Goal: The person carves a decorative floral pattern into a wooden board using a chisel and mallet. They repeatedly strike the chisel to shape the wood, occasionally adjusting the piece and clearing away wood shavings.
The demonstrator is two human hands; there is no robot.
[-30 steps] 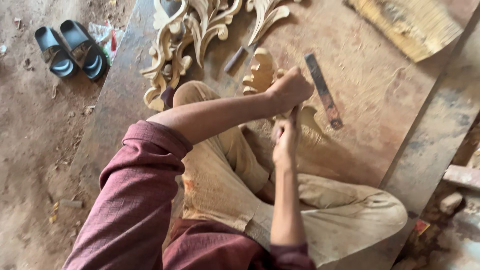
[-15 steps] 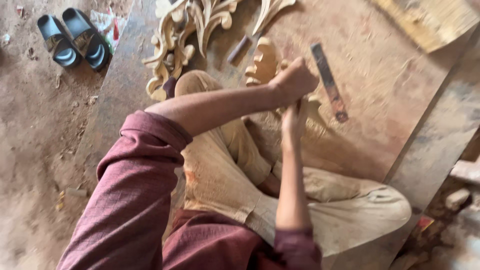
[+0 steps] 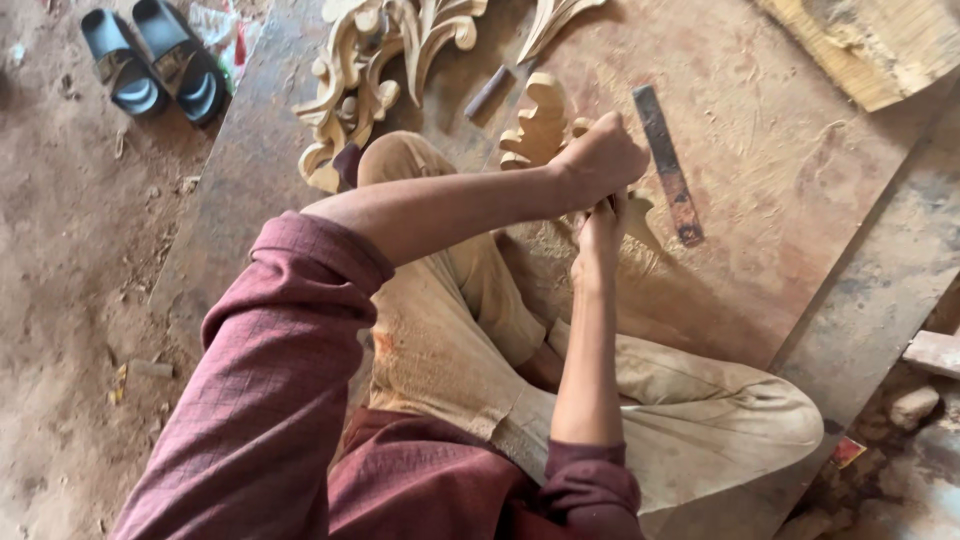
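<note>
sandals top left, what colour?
Black sandals, with paler grey-blue footbeds; head view, the only one.

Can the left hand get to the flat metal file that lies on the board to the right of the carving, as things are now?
Probably yes. The left hand is closed over the small carved piece, and the metal file lies just beside it on the board with nothing between them.

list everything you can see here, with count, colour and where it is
carved wooden scroll piece: one, pale wood, on the board under the hands
large carved ornament: one, pale wood, top centre
flat metal tool: one, dark rusty, right of the hands
short dark tool: one, dark, between the carvings
wooden board: one, reddish brown, work surface
sandals: two, black, top left on the dirt floor
plank: one, yellowish, top right
left hand: fisted over the scroll piece
right hand: beneath the left, grip hidden
</note>
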